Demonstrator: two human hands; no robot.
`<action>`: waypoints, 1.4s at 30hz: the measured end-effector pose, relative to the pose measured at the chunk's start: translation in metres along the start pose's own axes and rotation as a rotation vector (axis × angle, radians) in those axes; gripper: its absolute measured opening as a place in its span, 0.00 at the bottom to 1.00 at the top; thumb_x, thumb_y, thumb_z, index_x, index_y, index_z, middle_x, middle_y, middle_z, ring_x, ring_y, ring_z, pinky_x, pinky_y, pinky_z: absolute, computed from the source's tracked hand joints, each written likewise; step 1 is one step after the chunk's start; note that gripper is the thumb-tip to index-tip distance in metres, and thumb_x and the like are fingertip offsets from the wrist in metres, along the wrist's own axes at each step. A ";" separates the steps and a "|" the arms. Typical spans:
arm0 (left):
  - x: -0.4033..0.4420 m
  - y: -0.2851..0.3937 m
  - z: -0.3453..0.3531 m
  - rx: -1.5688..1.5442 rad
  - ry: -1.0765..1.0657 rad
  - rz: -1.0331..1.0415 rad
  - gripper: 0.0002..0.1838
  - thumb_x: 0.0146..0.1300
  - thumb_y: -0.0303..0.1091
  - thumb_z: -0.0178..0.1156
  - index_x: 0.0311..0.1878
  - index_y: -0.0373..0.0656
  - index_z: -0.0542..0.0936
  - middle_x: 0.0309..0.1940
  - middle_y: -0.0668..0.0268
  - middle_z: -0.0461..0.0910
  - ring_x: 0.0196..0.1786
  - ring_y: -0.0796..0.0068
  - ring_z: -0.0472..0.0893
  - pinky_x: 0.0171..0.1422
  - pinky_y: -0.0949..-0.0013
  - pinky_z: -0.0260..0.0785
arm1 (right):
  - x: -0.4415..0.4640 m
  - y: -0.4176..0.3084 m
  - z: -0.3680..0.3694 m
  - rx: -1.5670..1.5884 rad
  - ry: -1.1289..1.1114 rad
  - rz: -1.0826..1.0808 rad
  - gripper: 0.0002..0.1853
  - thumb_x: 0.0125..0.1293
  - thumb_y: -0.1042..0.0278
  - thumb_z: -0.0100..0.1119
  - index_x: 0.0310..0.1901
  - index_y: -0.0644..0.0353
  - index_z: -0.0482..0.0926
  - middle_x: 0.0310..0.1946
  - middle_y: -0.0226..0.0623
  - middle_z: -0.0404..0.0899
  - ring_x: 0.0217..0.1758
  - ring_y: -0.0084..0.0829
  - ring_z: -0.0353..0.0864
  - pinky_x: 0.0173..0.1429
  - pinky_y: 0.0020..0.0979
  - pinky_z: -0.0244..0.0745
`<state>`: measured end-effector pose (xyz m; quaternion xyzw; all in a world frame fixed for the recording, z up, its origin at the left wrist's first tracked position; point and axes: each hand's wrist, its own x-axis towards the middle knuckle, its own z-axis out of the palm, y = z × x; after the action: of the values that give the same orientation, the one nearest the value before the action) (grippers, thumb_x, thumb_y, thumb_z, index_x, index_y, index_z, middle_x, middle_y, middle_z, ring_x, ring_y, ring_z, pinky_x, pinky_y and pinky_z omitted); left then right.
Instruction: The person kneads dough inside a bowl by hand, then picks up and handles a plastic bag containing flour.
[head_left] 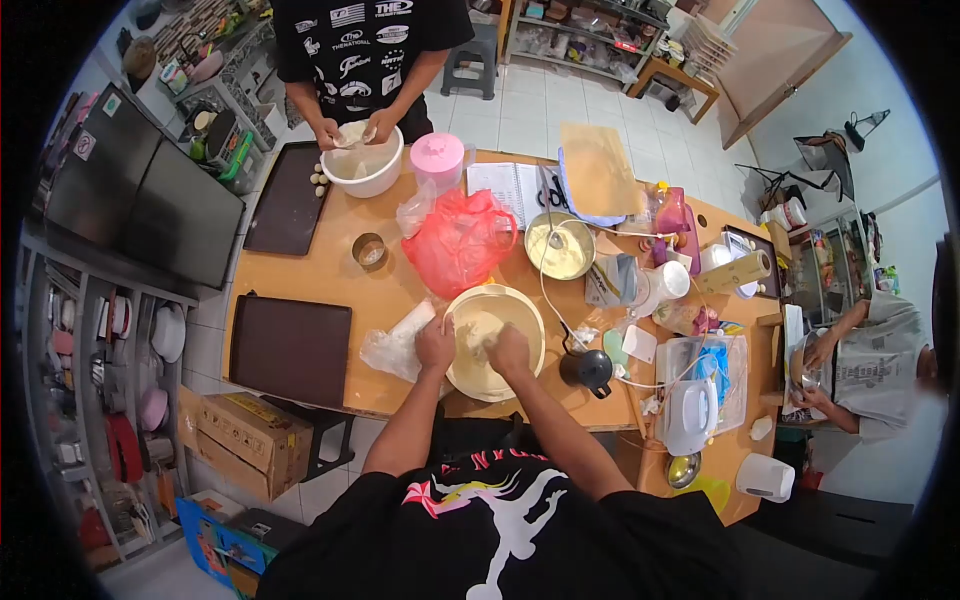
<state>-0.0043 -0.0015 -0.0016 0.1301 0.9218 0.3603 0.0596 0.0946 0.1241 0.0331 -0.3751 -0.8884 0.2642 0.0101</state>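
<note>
A cream-coloured bowl (533,378) stands at the near edge of the table, with pale, floury dough (478,328) inside. My left hand (435,345) grips its left rim, fingers closed over the edge. Inside the bowl, my right hand (507,352) presses into the dough with curled fingers; their tips are hidden. A clear plastic bag (390,345) lies beside my left hand. Just behind the bowl sits a red plastic bag (458,238). To the right of my right hand is a small black-lidded container or appliance (586,370).
Dark baking trays (290,350) lie at left. Across the table, a person (365,75) handles dough over a white bowl (363,180). A metal mixing bowl (560,262) holds a pale mixture, and a cable (548,300) runs past it. Another person (870,365) works at right.
</note>
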 end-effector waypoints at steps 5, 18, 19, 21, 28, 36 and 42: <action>0.003 -0.001 0.001 -0.029 0.023 0.021 0.21 0.67 0.50 0.55 0.29 0.40 0.79 0.26 0.49 0.80 0.32 0.41 0.79 0.39 0.45 0.69 | 0.026 -0.014 0.016 0.485 -0.374 0.102 0.14 0.53 0.64 0.66 0.32 0.69 0.81 0.32 0.55 0.82 0.38 0.51 0.83 0.45 0.44 0.78; 0.001 -0.001 0.002 -0.063 0.017 0.019 0.20 0.67 0.46 0.55 0.27 0.39 0.78 0.25 0.47 0.79 0.32 0.40 0.78 0.37 0.45 0.68 | 0.006 -0.039 -0.002 -0.253 -0.346 -0.201 0.11 0.60 0.62 0.59 0.37 0.60 0.83 0.37 0.48 0.84 0.43 0.44 0.86 0.47 0.42 0.81; 0.002 0.001 0.001 -0.063 0.019 0.023 0.20 0.67 0.46 0.55 0.27 0.39 0.78 0.25 0.47 0.79 0.32 0.40 0.78 0.38 0.45 0.67 | 0.008 -0.040 0.003 -0.232 -0.337 -0.159 0.12 0.61 0.60 0.59 0.38 0.61 0.83 0.36 0.49 0.84 0.43 0.46 0.86 0.48 0.44 0.80; 0.003 0.003 -0.002 -0.059 -0.006 -0.005 0.19 0.67 0.45 0.56 0.28 0.39 0.78 0.25 0.47 0.78 0.33 0.40 0.78 0.38 0.45 0.67 | 0.013 -0.038 0.012 -0.202 -0.322 -0.081 0.15 0.62 0.58 0.59 0.39 0.62 0.82 0.36 0.52 0.84 0.44 0.49 0.85 0.50 0.47 0.79; 0.001 0.006 -0.005 -0.099 -0.016 -0.051 0.19 0.67 0.45 0.56 0.28 0.38 0.79 0.26 0.47 0.79 0.33 0.41 0.78 0.38 0.46 0.68 | 0.055 0.009 0.051 0.092 -0.509 0.099 0.15 0.64 0.55 0.60 0.34 0.60 0.81 0.27 0.43 0.81 0.33 0.40 0.83 0.41 0.41 0.79; 0.002 -0.001 0.003 -0.059 0.009 -0.008 0.20 0.67 0.47 0.56 0.29 0.38 0.79 0.26 0.47 0.79 0.32 0.40 0.78 0.37 0.46 0.68 | -0.001 0.029 0.003 0.521 -0.405 -0.033 0.18 0.60 0.62 0.65 0.49 0.59 0.77 0.38 0.44 0.80 0.40 0.41 0.80 0.45 0.38 0.78; 0.002 0.000 0.005 -0.049 0.025 0.026 0.21 0.68 0.48 0.55 0.28 0.38 0.79 0.26 0.45 0.79 0.33 0.39 0.78 0.38 0.45 0.68 | -0.026 0.003 -0.022 -0.210 -0.224 -0.529 0.40 0.58 0.63 0.64 0.72 0.51 0.58 0.72 0.54 0.54 0.74 0.56 0.54 0.70 0.48 0.64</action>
<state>-0.0053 0.0019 -0.0051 0.1359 0.9117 0.3850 0.0466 0.1201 0.1183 0.0555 -0.0984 -0.9733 0.1989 -0.0581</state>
